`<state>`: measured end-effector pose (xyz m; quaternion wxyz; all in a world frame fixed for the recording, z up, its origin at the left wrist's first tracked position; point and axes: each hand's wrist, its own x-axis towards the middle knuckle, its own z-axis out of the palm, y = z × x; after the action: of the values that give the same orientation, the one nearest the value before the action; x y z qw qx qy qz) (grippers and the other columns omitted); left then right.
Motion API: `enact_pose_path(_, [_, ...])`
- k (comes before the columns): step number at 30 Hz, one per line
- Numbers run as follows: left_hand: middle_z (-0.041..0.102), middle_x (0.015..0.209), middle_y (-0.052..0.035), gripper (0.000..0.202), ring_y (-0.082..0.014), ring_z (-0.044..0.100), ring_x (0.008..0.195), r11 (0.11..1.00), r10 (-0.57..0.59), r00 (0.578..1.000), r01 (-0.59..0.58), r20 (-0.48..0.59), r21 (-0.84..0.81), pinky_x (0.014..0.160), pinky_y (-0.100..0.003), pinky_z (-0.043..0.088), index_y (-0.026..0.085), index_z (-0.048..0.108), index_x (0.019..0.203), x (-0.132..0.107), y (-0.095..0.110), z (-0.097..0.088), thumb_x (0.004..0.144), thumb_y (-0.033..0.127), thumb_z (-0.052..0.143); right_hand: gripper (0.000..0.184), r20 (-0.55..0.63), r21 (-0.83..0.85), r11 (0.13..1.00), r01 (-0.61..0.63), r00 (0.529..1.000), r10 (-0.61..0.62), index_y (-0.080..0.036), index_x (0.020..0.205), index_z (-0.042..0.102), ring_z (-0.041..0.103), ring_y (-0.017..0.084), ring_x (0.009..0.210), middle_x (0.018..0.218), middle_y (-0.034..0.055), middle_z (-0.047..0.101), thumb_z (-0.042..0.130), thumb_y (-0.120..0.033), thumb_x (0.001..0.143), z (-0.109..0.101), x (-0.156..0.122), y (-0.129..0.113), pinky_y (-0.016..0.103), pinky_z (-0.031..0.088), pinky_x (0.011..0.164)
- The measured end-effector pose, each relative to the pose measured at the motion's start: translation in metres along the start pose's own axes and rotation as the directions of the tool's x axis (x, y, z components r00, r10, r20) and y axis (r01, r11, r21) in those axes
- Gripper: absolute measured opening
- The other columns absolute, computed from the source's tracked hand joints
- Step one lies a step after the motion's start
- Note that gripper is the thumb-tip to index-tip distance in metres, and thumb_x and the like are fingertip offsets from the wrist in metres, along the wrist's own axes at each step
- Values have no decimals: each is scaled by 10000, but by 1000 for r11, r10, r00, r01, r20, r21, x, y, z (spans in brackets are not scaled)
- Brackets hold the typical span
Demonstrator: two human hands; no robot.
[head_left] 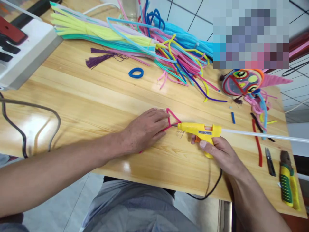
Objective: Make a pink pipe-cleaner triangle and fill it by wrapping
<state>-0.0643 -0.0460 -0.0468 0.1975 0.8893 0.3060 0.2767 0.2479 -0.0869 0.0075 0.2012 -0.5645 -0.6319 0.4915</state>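
My left hand (145, 130) lies on the wooden table (96, 96), its fingers pressed down on a pink pipe cleaner bent into a triangle (172, 117). My right hand (222, 154) grips a yellow hot glue gun (201, 132) by its handle, a finger on the orange trigger. The gun's nozzle touches the lower right corner of the pink triangle. A white glue stick (263, 135) sticks out of the gun's back to the right. The gun's black cord (212, 188) drops over the table's front edge.
A heap of coloured pipe cleaners (145, 35) lies at the back. A pipe-cleaner mask (243, 82) sits at the right, with a red strip (257, 141), snips (269, 161) and green-yellow pliers (288, 180) nearby. A blue loop (135, 72), purple tassel (96, 60) and power strip (21, 48) lie left.
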Motion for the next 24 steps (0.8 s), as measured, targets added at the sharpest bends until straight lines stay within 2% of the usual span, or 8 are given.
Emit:
enact_pose_path(6, [748, 1373, -163, 117, -282, 679, 1364, 1000, 10, 1000, -10, -12, -8, 1223, -508, 545, 184, 695, 1119, 0, 1, 0, 1072, 198, 589, 524, 1, 1, 1000, 24, 1000, -24, -262, 973, 809, 777, 299, 985, 997, 83, 826, 699, -774, 955, 1, 0, -2, 412, 627, 940])
enact_pose_path(15, [747, 1408, -150, 155, -285, 667, 1390, 1000, -28, 999, 28, 42, 5, 1257, -514, 519, 190, 722, 1092, 3, 2, -2, 1082, 199, 567, 472, 3, 2, 999, 51, 999, -51, -258, 964, 801, 768, 288, 962, 984, 78, 816, 699, -718, 986, 1, -1, -1, 398, 621, 922])
enact_pose_path(24, [739, 1447, -144, 173, -285, 659, 1411, 998, -6, 1000, 4, 23, 62, 1248, -518, 527, 184, 760, 1055, 0, 1, 0, 1075, 186, 588, 406, 21, -11, 997, 79, 997, -79, -244, 988, 806, 770, 259, 954, 989, 67, 824, 688, -631, 1030, 0, -2, 3, 350, 608, 901])
